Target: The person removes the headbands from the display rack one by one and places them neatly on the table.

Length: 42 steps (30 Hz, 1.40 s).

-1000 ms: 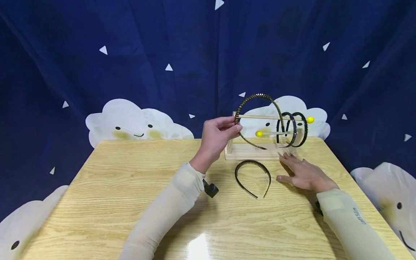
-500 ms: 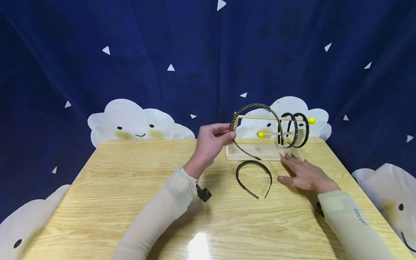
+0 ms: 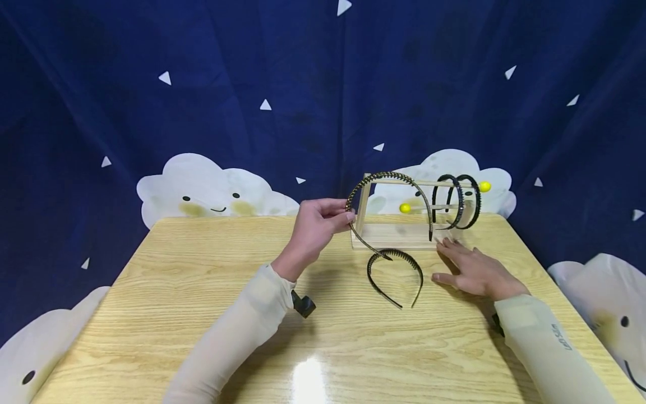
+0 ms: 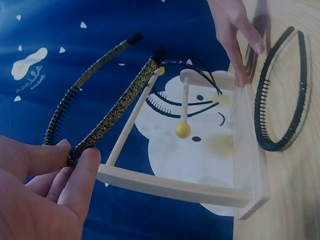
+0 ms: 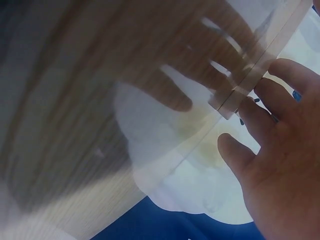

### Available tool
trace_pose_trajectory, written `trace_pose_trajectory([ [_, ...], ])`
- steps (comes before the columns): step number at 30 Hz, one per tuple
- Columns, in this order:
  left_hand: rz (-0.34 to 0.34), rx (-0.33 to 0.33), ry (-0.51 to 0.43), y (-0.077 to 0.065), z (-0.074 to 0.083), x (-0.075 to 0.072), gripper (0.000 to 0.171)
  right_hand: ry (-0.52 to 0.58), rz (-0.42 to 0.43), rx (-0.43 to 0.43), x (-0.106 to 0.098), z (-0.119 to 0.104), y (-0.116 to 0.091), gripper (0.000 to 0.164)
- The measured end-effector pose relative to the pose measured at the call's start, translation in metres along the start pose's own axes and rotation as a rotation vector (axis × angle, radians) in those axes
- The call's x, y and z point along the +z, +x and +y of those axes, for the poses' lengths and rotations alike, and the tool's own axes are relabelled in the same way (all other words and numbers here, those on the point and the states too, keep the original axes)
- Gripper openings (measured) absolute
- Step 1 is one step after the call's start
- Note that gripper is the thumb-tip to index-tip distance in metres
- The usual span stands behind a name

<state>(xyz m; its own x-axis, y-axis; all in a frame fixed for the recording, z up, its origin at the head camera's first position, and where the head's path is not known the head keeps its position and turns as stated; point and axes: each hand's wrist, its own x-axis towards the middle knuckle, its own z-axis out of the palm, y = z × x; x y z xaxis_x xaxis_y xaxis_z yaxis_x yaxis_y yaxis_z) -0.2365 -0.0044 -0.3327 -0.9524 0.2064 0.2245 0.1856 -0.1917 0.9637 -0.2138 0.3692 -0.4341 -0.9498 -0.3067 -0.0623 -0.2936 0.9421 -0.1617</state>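
Observation:
My left hand [image 3: 315, 227] pinches a black-and-gold toothed headband [image 3: 388, 175] by one side, between thumb and fingers. The headband hangs in the air in front of a pale wooden rack [image 3: 398, 238], its ends pointing down. In the left wrist view its glittery band [image 4: 117, 107] shows close up. My right hand [image 3: 474, 272] rests with fingers extended at the front right of the rack's base, fingertips at its edge. A second black toothed headband [image 3: 421, 275] lies on the table between the hands. Two black headbands [image 3: 459, 205] hang on the rack's upper rod.
The rack has two rods with yellow ball ends [image 3: 405, 208], the lower one pointing left, the upper one right. It stands near the far right of a wooden table [image 3: 202, 280]. A dark blue curtain [image 3: 227, 84] with clouds hangs behind.
My left hand has moved left, down and nearer with the black-and-gold headband, away from the rack's rods. My right hand and the headband on the table have stayed put.

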Motion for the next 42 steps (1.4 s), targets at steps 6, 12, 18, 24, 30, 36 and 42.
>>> trace_pose_trajectory([
  [6, -0.002, -0.029, 0.047, -0.004, -0.004, -0.01, 0.031, -0.003, -0.002, 0.009, -0.002, 0.0, -0.001, 0.093],
  [12, 0.009, -0.064, 0.066, -0.008, -0.008, -0.017, 0.029, 0.001, -0.006, 0.006, -0.002, -0.001, -0.001, 0.093],
  [18, 0.02, -0.08, 0.072, -0.008, -0.013, -0.024, 0.029, -0.002, -0.007, 0.004, 0.0, 0.001, 0.0, 0.093],
  [24, 0.026, -0.103, 0.115, -0.007, -0.018, -0.035, 0.026, 0.0, -0.008, 0.002, 0.001, 0.001, 0.001, 0.093],
  [30, 0.034, -0.128, 0.141, -0.008, -0.023, -0.046, 0.026, -0.009, -0.004, -0.005, 0.001, 0.001, 0.001, 0.094],
  [36, 0.014, -0.139, 0.169, -0.007, -0.026, -0.054, 0.023, -0.018, 0.003, -0.012, 0.001, 0.003, 0.002, 0.095],
  [42, -0.004, -0.178, 0.214, -0.006, -0.03, -0.059, 0.022, -0.006, 0.0, -0.007, 0.0, 0.002, 0.001, 0.095],
])
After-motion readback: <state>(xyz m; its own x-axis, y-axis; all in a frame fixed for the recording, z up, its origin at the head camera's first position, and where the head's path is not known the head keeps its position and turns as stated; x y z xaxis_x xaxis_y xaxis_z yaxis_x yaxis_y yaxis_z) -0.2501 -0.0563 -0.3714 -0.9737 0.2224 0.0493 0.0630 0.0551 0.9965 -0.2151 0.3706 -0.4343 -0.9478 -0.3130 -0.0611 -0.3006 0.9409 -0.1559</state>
